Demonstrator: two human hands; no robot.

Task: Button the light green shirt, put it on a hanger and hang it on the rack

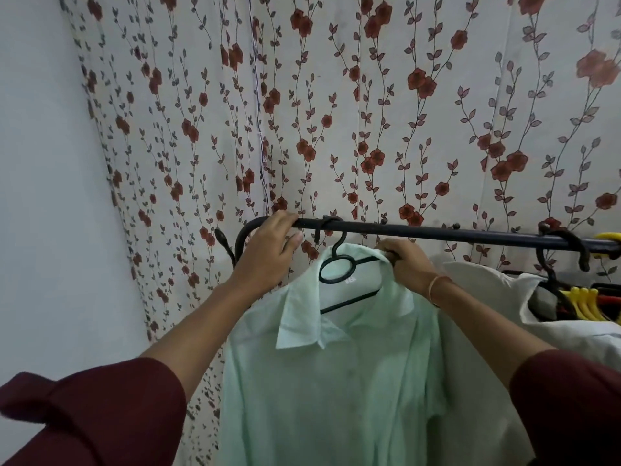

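Green shirt [336,381] on a black hanger [336,257]; right hand [410,267] fingers grasp its shoulder, left hand [265,253] fingers curl over the rack [437,232].

A pale curtain [336,112] printed with dark red flowers and grey leafy vines is hanging in folds behind the rack [437,234], filling most of the background. A plain whitish wall [40,196] is showing to its left. Toward the rack's right end, a cream garment [487,297] is hanging from a black hook [571,245] that is looping over the bar. Just right of it, a bunch of yellow hangers [584,304] is crowding together at the right end, with something red [608,300] peeking out beside them.
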